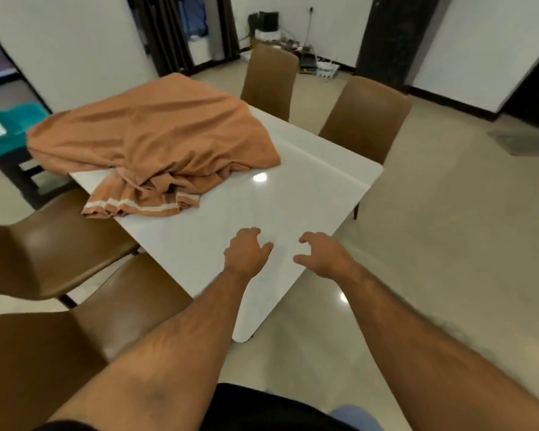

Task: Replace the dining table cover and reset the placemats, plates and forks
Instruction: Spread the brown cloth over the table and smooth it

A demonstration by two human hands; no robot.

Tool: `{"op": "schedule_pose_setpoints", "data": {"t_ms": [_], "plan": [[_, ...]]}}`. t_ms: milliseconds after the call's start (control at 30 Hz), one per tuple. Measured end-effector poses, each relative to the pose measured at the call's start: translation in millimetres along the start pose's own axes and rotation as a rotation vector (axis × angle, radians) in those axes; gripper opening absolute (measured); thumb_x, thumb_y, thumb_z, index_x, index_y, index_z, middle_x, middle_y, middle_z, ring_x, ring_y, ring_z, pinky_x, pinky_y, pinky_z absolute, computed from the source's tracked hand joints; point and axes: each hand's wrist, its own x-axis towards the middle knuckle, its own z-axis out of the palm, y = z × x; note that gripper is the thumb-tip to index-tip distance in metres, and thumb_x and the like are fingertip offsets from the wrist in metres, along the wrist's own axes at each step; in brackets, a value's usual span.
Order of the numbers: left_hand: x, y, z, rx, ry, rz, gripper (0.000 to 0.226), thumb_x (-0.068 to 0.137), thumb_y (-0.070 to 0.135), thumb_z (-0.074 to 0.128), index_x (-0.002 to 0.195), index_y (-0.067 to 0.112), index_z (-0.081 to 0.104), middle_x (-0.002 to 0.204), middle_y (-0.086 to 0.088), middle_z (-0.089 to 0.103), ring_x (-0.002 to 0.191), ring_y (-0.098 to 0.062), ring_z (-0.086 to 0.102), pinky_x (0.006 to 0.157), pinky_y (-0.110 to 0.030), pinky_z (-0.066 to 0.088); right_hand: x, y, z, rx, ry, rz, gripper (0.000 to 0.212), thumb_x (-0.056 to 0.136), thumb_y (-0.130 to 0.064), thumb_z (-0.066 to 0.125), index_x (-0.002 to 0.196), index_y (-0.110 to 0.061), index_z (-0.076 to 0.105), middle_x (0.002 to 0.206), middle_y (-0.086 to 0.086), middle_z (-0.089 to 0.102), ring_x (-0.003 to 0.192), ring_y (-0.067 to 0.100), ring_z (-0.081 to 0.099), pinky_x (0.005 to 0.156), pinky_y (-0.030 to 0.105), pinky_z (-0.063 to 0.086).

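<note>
A person's 2 bare forearms reach over the near end of a glossy white counter [308,194], the body cut off at the bottom edge of the frame and the picture soft with motion blur. The orange table cover [156,135], edged with a pale stripe, lies bunched in a heap across the counter's far left part, one corner spilling over the left edge; whatever sits beneath its folds is hidden. The left hand [246,251] hovers with loosely curled fingers, its grip released and holding nothing; whether it touches the surface is hard to tell. The right hand [322,255] is just beside it, fingers spread and relaxed, equally empty. Both hands are well apart from the cover, which lies ahead and to their left. 4 brown chairs [366,119] ring the counter, the 2 nearest partly cropped
</note>
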Motion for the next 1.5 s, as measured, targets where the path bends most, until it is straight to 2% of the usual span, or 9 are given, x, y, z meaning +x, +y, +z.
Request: {"op": "schedule_pose_setpoints", "data": {"t_ms": [333, 633, 800, 967, 1100, 1200, 1333, 1433, 1500], "plan": [[103, 36, 18, -0.181, 0.238, -0.359, 0.059, 0.092, 0.048, 0.056, 0.142, 0.02, 0.043, 0.148, -0.003, 0.041, 0.134, -0.024, 0.042, 0.111, -0.043, 0.035, 173, 0, -64, -0.225, -0.199, -0.353, 0.057, 0.09, -0.043, 0.064, 0.14, -0.02, 0.046, 0.14, 0.006, 0.049, 0.125, 0.022, 0.051, 0.102, 0.033, 0.041], [149, 9, -6, -0.135, 0.315, -0.554, 0.06, 0.094, 0.042, 0.056, 0.146, 0.016, 0.04, 0.152, -0.006, 0.037, 0.136, -0.024, 0.04, 0.112, -0.036, 0.033, 274, -41, -34, -0.286, -0.386, -0.509, 0.061, 0.089, -0.042, 0.065, 0.141, -0.016, 0.045, 0.141, 0.007, 0.048, 0.126, 0.025, 0.05, 0.104, 0.035, 0.043], [176, 9, -20, -0.171, 0.346, -0.591, 0.061, 0.096, 0.04, 0.055, 0.149, 0.016, 0.035, 0.155, -0.004, 0.033, 0.137, -0.021, 0.039, 0.111, -0.033, 0.033, 322, -71, -26, -0.362, -0.431, -0.573, 0.06, 0.09, -0.04, 0.063, 0.141, -0.015, 0.044, 0.144, 0.01, 0.039, 0.126, 0.027, 0.048, 0.104, 0.036, 0.043], [183, 11, -12, -0.255, 0.339, -0.689, 0.065, 0.094, 0.043, 0.057, 0.15, 0.019, 0.032, 0.155, -0.002, 0.032, 0.133, -0.022, 0.046, 0.11, -0.039, 0.041, 381, -103, -20, -0.482, -0.465, -0.739, 0.061, 0.091, -0.033, 0.065, 0.145, -0.016, 0.043, 0.159, 0.011, 0.015, 0.141, 0.025, 0.033, 0.113, 0.034, 0.032], [176, 14, -7, -0.289, 0.378, -0.827, 0.065, 0.094, 0.046, 0.057, 0.15, 0.023, 0.033, 0.154, 0.001, 0.034, 0.131, -0.019, 0.048, 0.109, -0.038, 0.042, 418, -133, -14, -0.635, -0.459, -0.866, 0.055, 0.1, -0.033, 0.05, 0.148, -0.011, 0.036, 0.156, 0.013, 0.029, 0.149, 0.03, 0.012, 0.119, 0.034, 0.011], [180, 21, 1, -0.332, 0.37, -0.917, 0.065, 0.093, 0.048, 0.056, 0.15, 0.026, 0.032, 0.155, 0.002, 0.034, 0.128, -0.018, 0.051, 0.107, -0.036, 0.044, 437, -141, -6, -0.677, -0.455, -0.854, 0.065, 0.092, -0.036, 0.061, 0.147, -0.013, 0.036, 0.156, 0.014, 0.025, 0.145, 0.031, 0.023, 0.116, 0.039, 0.021], [195, 39, 11, -0.406, 0.391, -0.969, 0.065, 0.094, 0.045, 0.057, 0.15, 0.024, 0.032, 0.155, 0.001, 0.034, 0.124, -0.017, 0.055, 0.105, -0.031, 0.043, 442, -124, -1, -0.484, -0.367, -0.832, 0.034, 0.096, -0.013, 0.045, 0.128, -0.006, 0.052, 0.135, 0.018, 0.049, 0.123, 0.038, 0.046, 0.099, 0.044, 0.039], [210, 51, 23, -0.51, 0.426, -1.011, 0.063, 0.093, 0.043, 0.058, 0.148, 0.02, 0.036, 0.15, -0.002, 0.042, 0.127, -0.021, 0.052, 0.108, -0.034, 0.041, 443, -104, -3, -0.359, -0.382, -0.804, 0.028, 0.097, -0.017, 0.043, 0.121, -0.012, 0.055, 0.127, 0.013, 0.058, 0.114, 0.034, 0.054, 0.091, 0.037, 0.042], [221, 54, 30, -0.705, 0.46, -1.064, 0.056, 0.094, 0.04, 0.057, 0.143, 0.017, 0.043, 0.141, -0.006, 0.051, 0.122, -0.023, 0.055, 0.104, -0.039, 0.046, 436, -104, -20, -0.364, -0.387, -0.85, 0.021, 0.093, -0.016, 0.048, 0.112, -0.012, 0.057, 0.114, 0.01, 0.064, 0.104, 0.032, 0.06, 0.086, 0.035, 0.044]]}}
